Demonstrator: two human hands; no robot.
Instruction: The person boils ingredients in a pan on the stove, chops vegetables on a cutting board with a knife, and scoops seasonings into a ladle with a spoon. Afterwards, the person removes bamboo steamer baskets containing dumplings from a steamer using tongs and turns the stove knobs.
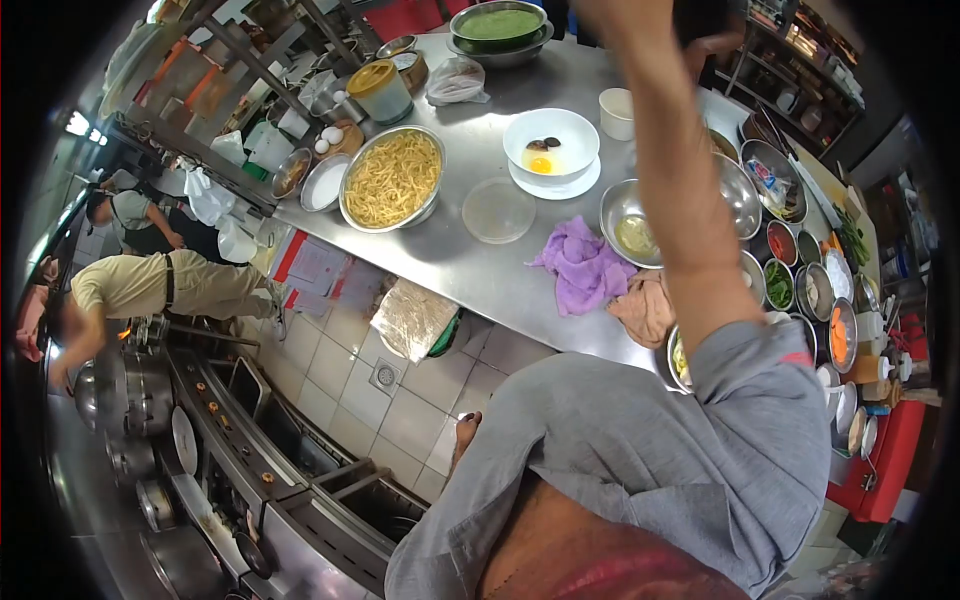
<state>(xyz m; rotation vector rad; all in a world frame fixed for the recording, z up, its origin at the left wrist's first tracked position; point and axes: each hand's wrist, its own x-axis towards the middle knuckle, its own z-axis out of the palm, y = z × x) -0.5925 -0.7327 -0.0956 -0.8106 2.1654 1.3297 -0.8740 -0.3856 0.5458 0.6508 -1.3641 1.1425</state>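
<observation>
My right forearm [690,190] reaches across the steel table to the top edge, where the hand is cut off. Below it lie a purple cloth [583,265], a peach cloth [645,308] and a metal bowl of pale liquid [634,234]. Left of the arm, a white bowl [575,140] on a white plate holds a raw egg [541,164] and dark pieces. Part of my left hand [466,428] shows low at my side, above the tiled floor; its fingers cannot be made out, and no held object is visible.
A large bowl of noodles [392,180], a clear round lid [499,211] and a yellow-lidded tub [380,92] stand on the table. Small ingredient bowls [779,284] crowd the right side. Stoves with pots [140,395] line the left, where a person in beige [150,285] works.
</observation>
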